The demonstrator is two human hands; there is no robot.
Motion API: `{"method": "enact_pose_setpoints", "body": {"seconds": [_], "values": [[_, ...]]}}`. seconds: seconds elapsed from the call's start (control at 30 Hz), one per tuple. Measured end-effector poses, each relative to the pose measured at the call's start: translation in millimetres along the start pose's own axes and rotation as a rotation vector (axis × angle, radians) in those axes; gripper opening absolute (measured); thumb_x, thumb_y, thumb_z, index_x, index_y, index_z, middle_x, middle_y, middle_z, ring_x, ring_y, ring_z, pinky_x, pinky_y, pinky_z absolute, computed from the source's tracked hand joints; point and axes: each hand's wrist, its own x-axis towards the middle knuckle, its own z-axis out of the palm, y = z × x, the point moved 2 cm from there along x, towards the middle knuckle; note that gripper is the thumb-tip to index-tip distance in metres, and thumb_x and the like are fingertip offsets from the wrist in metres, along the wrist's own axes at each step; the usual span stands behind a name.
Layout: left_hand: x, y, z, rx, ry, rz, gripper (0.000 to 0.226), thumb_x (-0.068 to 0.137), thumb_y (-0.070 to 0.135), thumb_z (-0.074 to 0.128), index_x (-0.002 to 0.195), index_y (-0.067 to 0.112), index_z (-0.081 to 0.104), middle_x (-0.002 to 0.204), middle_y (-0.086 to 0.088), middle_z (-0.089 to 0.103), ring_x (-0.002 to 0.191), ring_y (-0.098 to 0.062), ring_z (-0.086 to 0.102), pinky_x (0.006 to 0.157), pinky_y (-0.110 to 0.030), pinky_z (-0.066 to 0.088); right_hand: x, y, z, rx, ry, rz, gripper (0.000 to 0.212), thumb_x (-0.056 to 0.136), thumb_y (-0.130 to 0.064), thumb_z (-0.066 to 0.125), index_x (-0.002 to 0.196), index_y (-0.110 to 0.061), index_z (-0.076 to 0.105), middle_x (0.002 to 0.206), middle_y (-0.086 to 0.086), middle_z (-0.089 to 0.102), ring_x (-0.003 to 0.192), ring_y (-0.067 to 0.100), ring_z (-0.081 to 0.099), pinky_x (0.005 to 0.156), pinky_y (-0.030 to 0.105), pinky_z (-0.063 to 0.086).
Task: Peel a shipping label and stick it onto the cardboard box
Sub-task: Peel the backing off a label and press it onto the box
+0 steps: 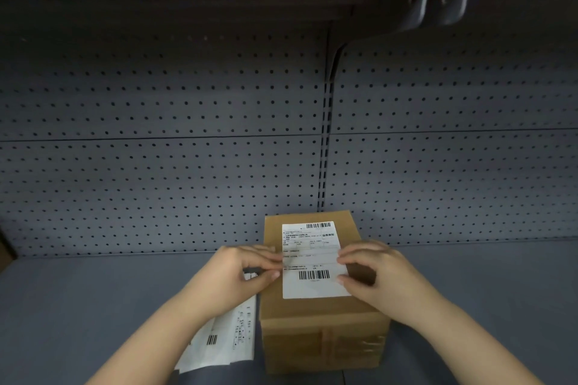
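At far left, spare label sheets (222, 334) are lying flat on the grey shelf (93, 291), partly hidden under my left forearm and just beside the cardboard box (322, 331). My left hand (240, 272) is reaching in over them, thumb and fingers nearly closed and pressing on the left edge of the shipping label (312, 259). The label is lying face up on the top of the box, barcodes at its far and near ends, its long sides running roughly with the box's length. The box is standing on the shelf close to the perforated back panel (187, 134). My right hand (372, 272) is meeting the label's right edge, fingers curled close together, fingertips pinning it against the cardboard. Above right, a dark bracket (444, 0) is hanging beneath the upper shelf.
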Motion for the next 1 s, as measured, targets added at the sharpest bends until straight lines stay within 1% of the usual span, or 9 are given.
{"method": "enact_pose_setpoints", "body": {"seconds": [0.1, 0.23, 0.33, 0.47, 0.63, 0.8, 0.9, 0.93, 1.0], "values": [[13, 8, -1, 0.078, 0.041, 0.052, 0.015, 0.083, 0.028, 0.071, 0.097, 0.032, 0.076, 0.104, 0.025, 0.069, 0.106, 0.012, 0.057, 0.097, -0.009, 0.041, 14, -6, -5, -0.036, -0.008, -0.040, 0.025, 0.083, -0.036, 0.066, 0.104, -0.023, 0.070, 0.114, -0.016, 0.063, 0.110, -0.001, 0.053, 0.101, 0.018, 0.040], [45, 21, 16, 0.236, -0.037, 0.150, 0.028, 0.093, 0.033, 0.057, 0.118, 0.031, 0.067, 0.129, 0.017, 0.062, 0.121, 0.005, 0.051, 0.106, -0.019, 0.039, 50, -11, 5, -0.050, -0.100, -0.122, 0.023, 0.089, -0.028, 0.059, 0.109, -0.026, 0.068, 0.122, -0.013, 0.062, 0.117, 0.002, 0.050, 0.106, 0.025, 0.038], [54, 16, 27, 0.252, -0.086, 0.145, 0.032, 0.094, 0.036, 0.054, 0.124, 0.033, 0.063, 0.135, 0.017, 0.057, 0.126, 0.003, 0.048, 0.107, -0.025, 0.040, 62, -8, 14, -0.012, -0.156, -0.116, 0.022, 0.088, -0.027, 0.060, 0.108, -0.023, 0.069, 0.120, -0.010, 0.064, 0.113, 0.002, 0.053, 0.103, 0.029, 0.043], [46, -2, 14, 0.217, -0.071, 0.095, 0.030, 0.090, 0.038, 0.060, 0.119, 0.034, 0.066, 0.130, 0.018, 0.061, 0.122, 0.008, 0.048, 0.109, -0.021, 0.036, 54, 11, 5, 0.045, -0.132, -0.067, 0.022, 0.084, -0.027, 0.067, 0.106, -0.027, 0.072, 0.116, -0.016, 0.066, 0.109, -0.006, 0.056, 0.105, 0.026, 0.042], [43, -12, 2, 0.171, -0.015, 0.059, 0.024, 0.086, 0.031, 0.066, 0.110, 0.031, 0.072, 0.118, 0.017, 0.068, 0.112, 0.011, 0.055, 0.104, -0.019, 0.042, 50, 29, -11, 0.054, -0.094, -0.007, 0.020, 0.078, -0.035, 0.071, 0.096, -0.028, 0.074, 0.105, -0.020, 0.068, 0.102, -0.008, 0.060, 0.106, 0.034, 0.043], [80, 3, 17, 0.293, -0.111, 0.122, 0.040, 0.089, 0.036, 0.061, 0.127, 0.025, 0.061, 0.135, 0.010, 0.059, 0.124, -0.005, 0.051, 0.109, -0.026, 0.036, 86, 5, 8, 0.043, -0.142, -0.066, 0.022, 0.085, -0.024, 0.067, 0.106, -0.019, 0.071, 0.124, -0.005, 0.065, 0.121, 0.004, 0.051, 0.111, 0.025, 0.032], [86, 2, 25, 0.300, -0.157, 0.116, 0.044, 0.090, 0.044, 0.055, 0.131, 0.026, 0.057, 0.142, 0.010, 0.052, 0.130, -0.006, 0.045, 0.112, -0.027, 0.034, 90, 6, 17, 0.012, -0.172, -0.043, 0.027, 0.087, -0.025, 0.065, 0.112, -0.017, 0.068, 0.126, -0.002, 0.063, 0.119, 0.006, 0.052, 0.100, 0.004, 0.026], [84, -2, 22, 0.304, -0.156, 0.091, 0.047, 0.089, 0.049, 0.054, 0.130, 0.028, 0.057, 0.142, 0.012, 0.051, 0.131, -0.004, 0.044, 0.113, -0.028, 0.033, 89, 11, 14, 0.017, -0.176, -0.029, 0.027, 0.086, -0.027, 0.065, 0.112, -0.019, 0.068, 0.126, -0.004, 0.063, 0.118, 0.004, 0.053, 0.101, 0.005, 0.028], [77, -15, 9, 0.313, -0.125, 0.024, 0.049, 0.086, 0.055, 0.054, 0.128, 0.031, 0.059, 0.140, 0.013, 0.053, 0.130, -0.001, 0.044, 0.114, -0.029, 0.032, 84, 26, 3, 0.016, -0.164, 0.013, 0.029, 0.084, -0.031, 0.068, 0.111, -0.023, 0.069, 0.124, -0.008, 0.065, 0.116, 0.000, 0.054, 0.109, 0.022, 0.035]]}}
